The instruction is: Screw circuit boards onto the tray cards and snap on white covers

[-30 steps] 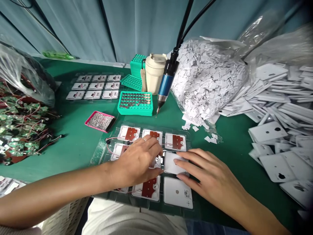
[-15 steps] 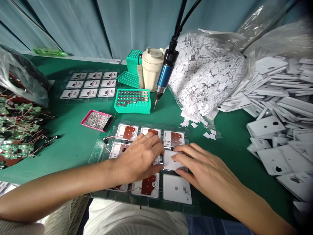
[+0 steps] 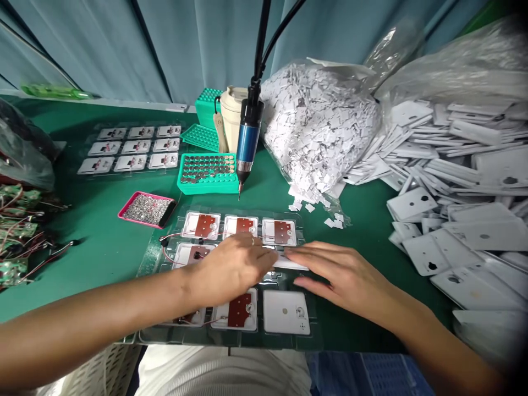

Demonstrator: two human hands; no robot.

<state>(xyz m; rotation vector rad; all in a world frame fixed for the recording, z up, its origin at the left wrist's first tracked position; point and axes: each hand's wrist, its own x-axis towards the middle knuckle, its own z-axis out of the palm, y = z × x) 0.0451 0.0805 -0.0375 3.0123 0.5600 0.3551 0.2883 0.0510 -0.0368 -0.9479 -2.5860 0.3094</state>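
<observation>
A white plastic case cover is tilted up above the right middle slot of the clear plastic tray. My left hand reaches over the tray with curled fingers, its fingertips at the cover's left end. At the other end, my right hand has its fingers along the cover and its thumb below. Below them a matching white cover lies flat in its slot. Other slots hold white shells with brown circuit boards and thin wires. My left hand hides the tray's centre.
An electric screwdriver hangs behind the tray. Nearby are a teal holder of button cells, a pink box of screws and a cream cup. White covers pile up at right; wired circuit boards lie left.
The cover that lay flat in the right middle slot is now raised and tilted between my hands. The camera view has shifted, so the scene sits further left.
</observation>
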